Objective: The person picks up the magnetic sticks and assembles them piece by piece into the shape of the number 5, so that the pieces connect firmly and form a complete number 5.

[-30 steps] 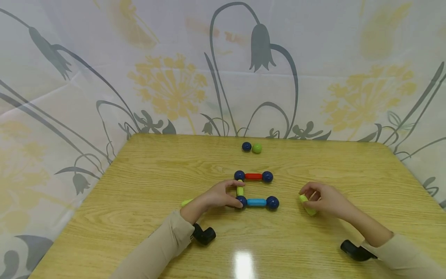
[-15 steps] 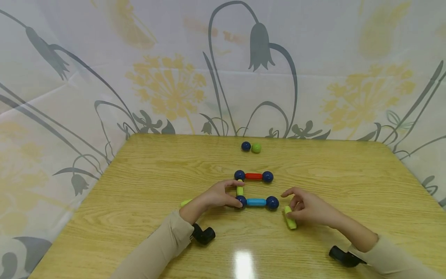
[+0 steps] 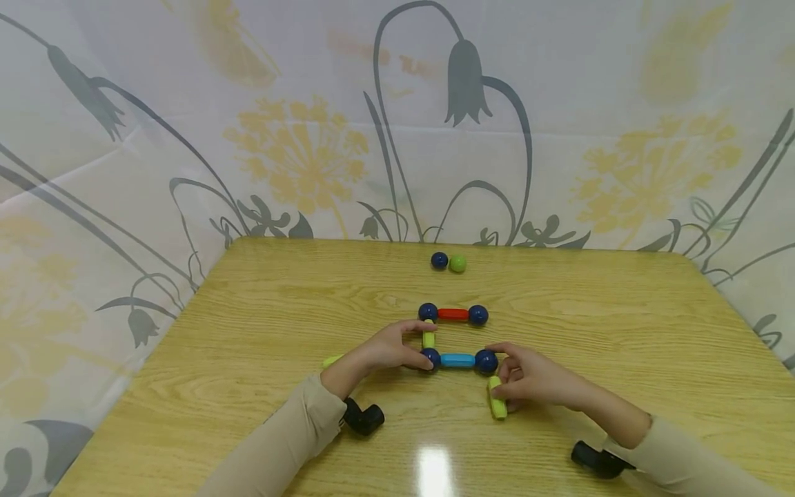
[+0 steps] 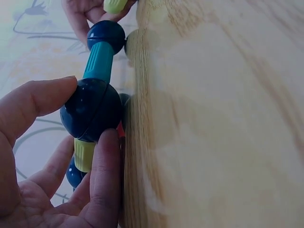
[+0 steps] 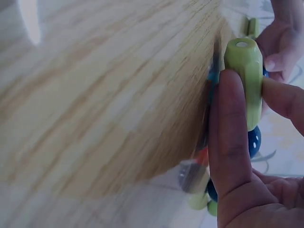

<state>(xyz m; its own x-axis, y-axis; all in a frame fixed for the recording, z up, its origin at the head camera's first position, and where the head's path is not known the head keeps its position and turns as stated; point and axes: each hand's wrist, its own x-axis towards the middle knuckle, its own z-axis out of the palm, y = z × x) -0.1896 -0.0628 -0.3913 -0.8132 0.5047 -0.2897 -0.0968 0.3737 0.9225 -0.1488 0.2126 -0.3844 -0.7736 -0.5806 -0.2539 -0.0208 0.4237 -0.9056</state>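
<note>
My left hand point(image 3: 386, 347) pinches a dark blue ball point(image 4: 90, 111) between thumb and fingers, at the near left corner of a magnetic-rod frame lying on the table. From that ball a light blue rod point(image 3: 457, 360) runs right to another dark blue ball point(image 3: 486, 363), and a yellow-green rod point(image 3: 429, 339) runs back to a far ball point(image 3: 427, 312). A red rod point(image 3: 453, 314) joins this far ball to one more ball point(image 3: 477, 315). In my right hand point(image 3: 537, 376) a loose yellow-green rod point(image 5: 247, 59) is pinched, just in front of the near right ball. The index fingertip reaches that ball.
A dark blue ball point(image 3: 439, 260) and a green ball point(image 3: 457, 264) sit at the back of the wooden table point(image 3: 298, 290). Another yellow-green rod point(image 3: 332, 360) lies partly hidden behind my left wrist. A flower-patterned cloth point(image 3: 559, 124) hangs beyond the table.
My right hand has moved left with the yellow-green rod, up to the near right ball, and the rod has turned more upright in the head view. The left hand stays in place.
</note>
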